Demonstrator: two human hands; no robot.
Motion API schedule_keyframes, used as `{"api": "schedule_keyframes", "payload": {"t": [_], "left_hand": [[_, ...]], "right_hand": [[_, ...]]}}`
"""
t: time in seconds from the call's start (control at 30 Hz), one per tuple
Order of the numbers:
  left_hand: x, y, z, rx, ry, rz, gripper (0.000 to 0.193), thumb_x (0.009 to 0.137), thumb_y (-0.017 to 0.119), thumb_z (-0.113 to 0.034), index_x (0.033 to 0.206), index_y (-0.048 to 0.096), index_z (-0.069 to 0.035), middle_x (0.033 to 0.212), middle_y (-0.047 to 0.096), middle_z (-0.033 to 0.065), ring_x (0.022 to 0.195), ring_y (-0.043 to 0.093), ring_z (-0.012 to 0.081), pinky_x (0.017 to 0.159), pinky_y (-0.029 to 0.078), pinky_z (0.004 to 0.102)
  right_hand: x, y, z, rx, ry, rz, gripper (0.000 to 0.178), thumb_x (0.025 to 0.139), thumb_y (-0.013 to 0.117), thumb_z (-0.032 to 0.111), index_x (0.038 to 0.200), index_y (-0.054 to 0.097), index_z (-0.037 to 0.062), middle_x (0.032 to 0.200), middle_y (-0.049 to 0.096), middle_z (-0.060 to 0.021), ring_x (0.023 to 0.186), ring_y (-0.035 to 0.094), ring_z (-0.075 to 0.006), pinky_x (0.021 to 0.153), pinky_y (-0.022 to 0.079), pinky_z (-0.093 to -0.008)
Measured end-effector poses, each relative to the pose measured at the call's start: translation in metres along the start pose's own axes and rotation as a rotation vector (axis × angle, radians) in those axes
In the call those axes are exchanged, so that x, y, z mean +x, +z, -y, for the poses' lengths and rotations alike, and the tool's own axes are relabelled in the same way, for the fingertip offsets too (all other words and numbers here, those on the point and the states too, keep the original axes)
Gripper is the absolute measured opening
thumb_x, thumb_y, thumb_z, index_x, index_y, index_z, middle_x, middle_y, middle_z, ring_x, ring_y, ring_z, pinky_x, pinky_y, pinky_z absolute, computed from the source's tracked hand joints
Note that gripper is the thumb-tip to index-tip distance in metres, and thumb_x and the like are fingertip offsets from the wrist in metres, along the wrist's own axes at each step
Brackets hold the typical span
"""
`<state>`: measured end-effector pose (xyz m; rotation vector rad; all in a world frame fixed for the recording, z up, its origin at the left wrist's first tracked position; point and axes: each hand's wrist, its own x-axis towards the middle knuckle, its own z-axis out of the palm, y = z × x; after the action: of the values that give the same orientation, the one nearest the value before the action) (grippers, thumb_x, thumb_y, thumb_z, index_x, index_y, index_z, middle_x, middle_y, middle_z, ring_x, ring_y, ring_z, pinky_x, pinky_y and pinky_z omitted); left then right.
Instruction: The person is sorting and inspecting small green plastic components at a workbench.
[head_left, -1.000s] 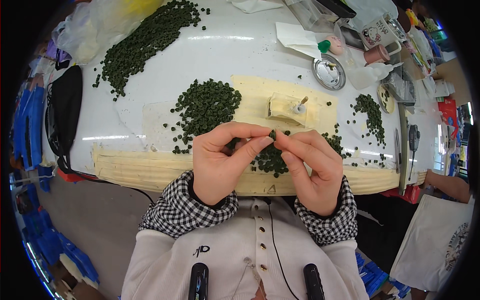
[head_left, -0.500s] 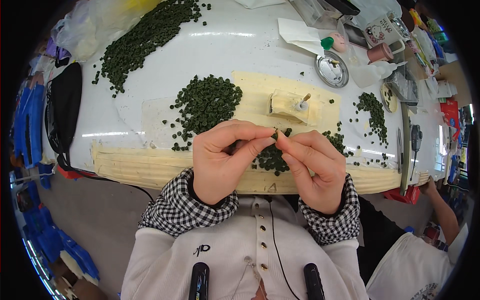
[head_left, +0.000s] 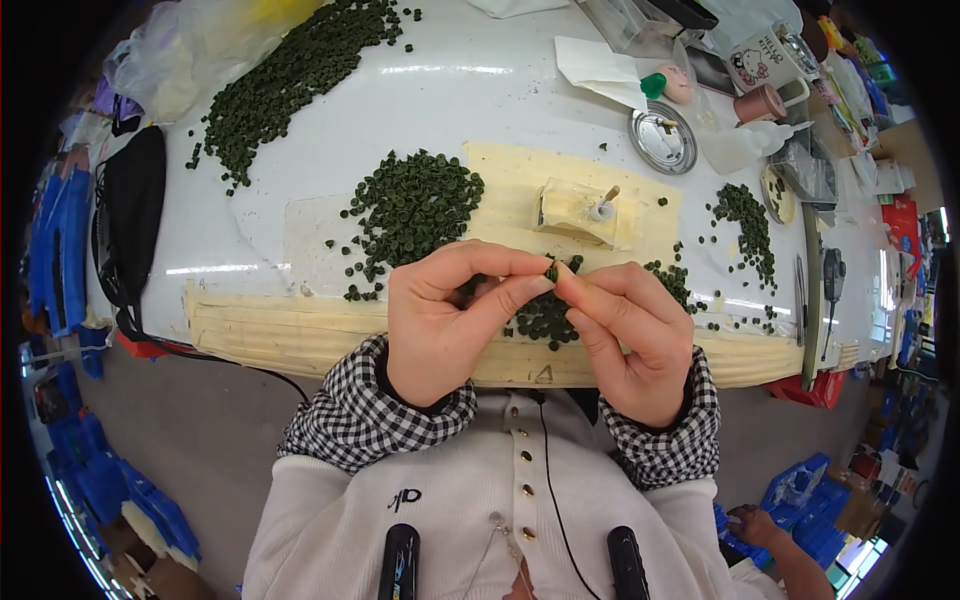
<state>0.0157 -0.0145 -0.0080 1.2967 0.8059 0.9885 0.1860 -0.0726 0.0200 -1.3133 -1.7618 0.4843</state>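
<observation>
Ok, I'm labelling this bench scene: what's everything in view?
Table: one, white, middle
Piece: one, green, pinched, centre
Piece piles: several, dark green, on table
Block: one, cream, right of centre
Dish: one, silvery, upper right
Paper: one, white, near dish
Mug: one, white, upper right
Spool: one, pink, near mug
Radio: one, black, right side
Plastic bags: count unclear, whitish, upper left
Cloth: one, black, left side
Co-worker's hand: one, bare, lower right
Sleeves: two, black-white checked, lower centre
Left grip, right grip: two, bare, centre
</observation>
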Motion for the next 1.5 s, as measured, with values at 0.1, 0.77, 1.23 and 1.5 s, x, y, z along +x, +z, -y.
{"api": "schedule_keyframes", "payload": {"t": [0.1,0.77,1.23,1.5], "left_hand": [[0.0,0.0,-0.002,-0.002,-0.016,0.004,0.014,0.081,0.069,-0.002,0.094,0.069,-0.001,0.079,0.064,0.0001,0.064,0.049,0.0012,0.055,0.037,0.0157],[-0.001,0.0,-0.001,-0.03,0.029,0.009,0.015,0.08,0.07,-0.001,0.095,0.069,-0.001,0.086,0.066,0.0026,0.065,0.051,0.0013,0.055,0.038,0.0151],[0.002,-0.001,-0.012,0.111,-0.172,0.109,0.013,0.079,0.069,-0.003,0.092,0.069,0.0,0.062,0.051,-0.0071,0.052,0.034,-0.0015,0.048,0.027,0.0161],[0.004,-0.008,-0.013,-0.124,-0.319,0.146,0.013,0.09,0.058,-0.009,0.098,0.062,0.001,0.065,0.046,-0.0055,0.055,0.035,0.0026,0.052,0.031,0.0193]], "right_hand": [[-0.001,0.001,0.002,0.024,0.035,-0.026,0.034,0.074,0.067,-0.005,0.108,0.066,0.0001,0.085,0.061,-0.0101,0.07,0.058,-0.0195,0.06,0.047,-0.0266],[-0.003,0.001,0.004,0.039,0.041,-0.034,0.034,0.075,0.066,-0.004,0.109,0.066,0.0004,0.085,0.061,-0.0103,0.07,0.058,-0.02,0.06,0.047,-0.027],[-0.014,-0.02,-0.001,-0.003,0.152,-0.223,0.027,0.082,0.061,-0.006,0.109,0.065,-0.0023,0.087,0.063,-0.0114,0.078,0.062,-0.0173,0.068,0.049,-0.0247],[-0.022,-0.037,-0.014,-0.143,0.217,-0.389,0.018,0.083,0.061,-0.004,0.1,0.066,-0.0037,0.084,0.063,-0.0118,0.076,0.061,-0.0162,0.069,0.047,-0.0245]]}}
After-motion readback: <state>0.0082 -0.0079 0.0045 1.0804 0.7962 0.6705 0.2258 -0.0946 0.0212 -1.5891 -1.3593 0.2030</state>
